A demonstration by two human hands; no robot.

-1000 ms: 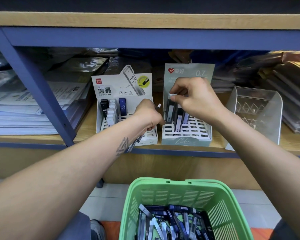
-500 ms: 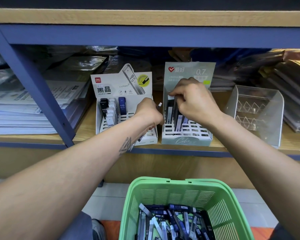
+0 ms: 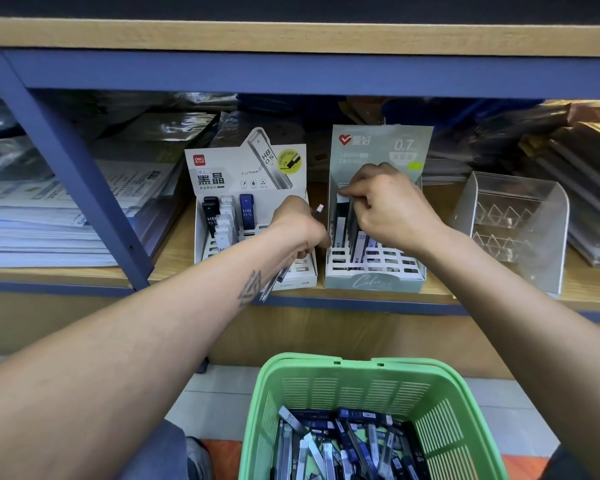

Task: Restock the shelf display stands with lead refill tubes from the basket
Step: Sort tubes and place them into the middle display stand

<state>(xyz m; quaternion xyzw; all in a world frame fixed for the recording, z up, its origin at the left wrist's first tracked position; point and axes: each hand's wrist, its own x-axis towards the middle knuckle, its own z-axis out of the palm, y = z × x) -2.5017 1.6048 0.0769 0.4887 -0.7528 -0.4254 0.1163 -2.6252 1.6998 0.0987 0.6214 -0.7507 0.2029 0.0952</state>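
Two display stands sit side by side on the wooden shelf (image 3: 174,261). The right hand (image 3: 392,206) is over the green stand (image 3: 374,282), its fingers (image 3: 352,192) pinching the top of a dark tube (image 3: 341,216) that stands upright in a back slot among other tubes. The left hand (image 3: 300,226) hovers in front of the white stand (image 3: 250,174), gripping a bundle of tubes (image 3: 274,282) whose ends stick out above and below the fist. A clear acrylic holder (image 3: 513,230) stands to the right. Below, the green basket (image 3: 371,382) holds a loose pile of refills (image 3: 347,445).
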